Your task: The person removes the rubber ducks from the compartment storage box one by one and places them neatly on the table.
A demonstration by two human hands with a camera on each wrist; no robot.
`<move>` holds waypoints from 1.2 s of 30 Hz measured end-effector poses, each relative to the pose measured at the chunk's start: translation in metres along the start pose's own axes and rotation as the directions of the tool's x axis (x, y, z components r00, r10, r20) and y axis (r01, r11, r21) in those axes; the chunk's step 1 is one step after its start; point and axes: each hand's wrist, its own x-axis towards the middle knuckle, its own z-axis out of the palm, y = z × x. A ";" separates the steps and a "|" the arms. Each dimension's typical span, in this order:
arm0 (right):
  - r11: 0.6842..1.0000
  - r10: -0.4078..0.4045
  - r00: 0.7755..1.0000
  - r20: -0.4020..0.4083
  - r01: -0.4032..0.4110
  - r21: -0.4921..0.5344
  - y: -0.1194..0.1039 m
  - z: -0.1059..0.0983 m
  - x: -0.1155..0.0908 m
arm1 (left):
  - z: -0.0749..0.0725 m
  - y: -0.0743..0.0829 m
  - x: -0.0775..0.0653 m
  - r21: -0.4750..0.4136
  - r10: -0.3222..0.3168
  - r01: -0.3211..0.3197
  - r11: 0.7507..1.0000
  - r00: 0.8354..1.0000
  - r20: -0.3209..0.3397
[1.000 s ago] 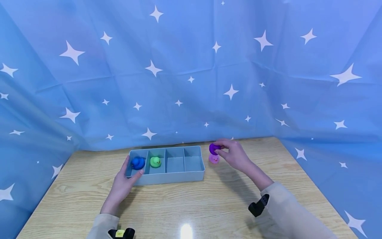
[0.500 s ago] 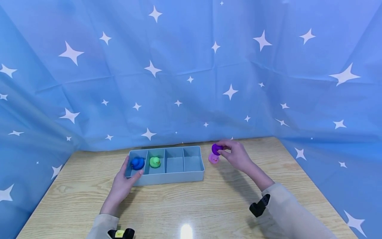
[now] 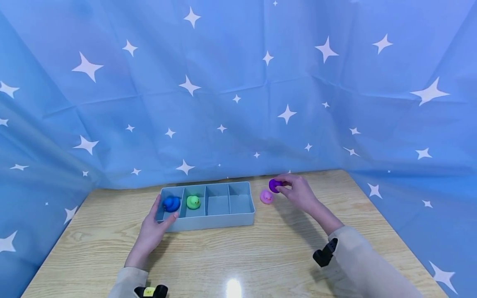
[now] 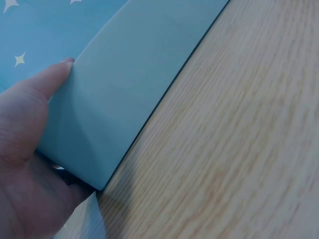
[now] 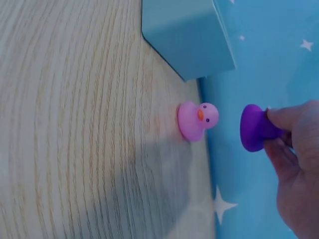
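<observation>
My left hand [image 3: 152, 231] grips the left end of a blue-grey divided box [image 3: 216, 222], its thumb at the front rim and its fingers along the end wall. A blue rubber duck [image 3: 172, 203] sits in the box's leftmost compartment, and a green rubber duck [image 3: 193, 202] occupies the one beside it. Past the box's right end, my right hand [image 3: 298, 193] pinches a purple rubber duck [image 5: 253, 130] between thumb and fingers, which cover its upper part. Just left of and below it in the head view, a pink rubber duck [image 3: 266, 196] stands on the table.
The box's two right compartments [image 3: 218, 205] show bare floors. A pale wood table [image 3: 216, 260] extends in front of the box and to both sides. Behind and around it hangs a blue curtain [image 3: 231, 103] with white stars.
My right hand has drawn the purple duck slightly to the right, so the pink duck is no longer overlapped in the head view. The left hand and box stay put.
</observation>
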 end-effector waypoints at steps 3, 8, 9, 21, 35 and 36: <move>1.000 0.009 1.000 0.003 -0.009 -0.008 0.003 -0.001 0.001 | 0.000 0.000 0.000 0.000 0.000 0.000 1.000 1.000 -0.003; 1.000 0.007 1.000 0.001 -0.007 -0.016 0.007 -0.003 0.002 | -0.001 0.000 0.000 -0.002 0.009 -0.009 1.000 1.000 -0.009; 1.000 0.006 1.000 0.002 -0.006 -0.015 0.009 -0.003 0.001 | -0.001 -0.001 0.000 -0.002 0.010 -0.010 1.000 1.000 -0.011; 0.997 0.074 0.997 0.016 -0.074 -0.030 0.018 -0.009 0.000 | 0.000 0.000 0.002 -0.012 0.012 -0.012 1.000 1.000 -0.006; 0.997 0.074 0.996 0.049 -0.073 -0.036 0.034 -0.005 -0.009 | 0.000 -0.001 0.000 -0.023 0.016 -0.017 1.000 1.000 -0.012; 0.997 0.076 0.996 0.049 -0.074 -0.038 0.035 -0.004 -0.010 | 0.000 -0.001 0.001 -0.024 0.017 -0.017 1.000 1.000 -0.013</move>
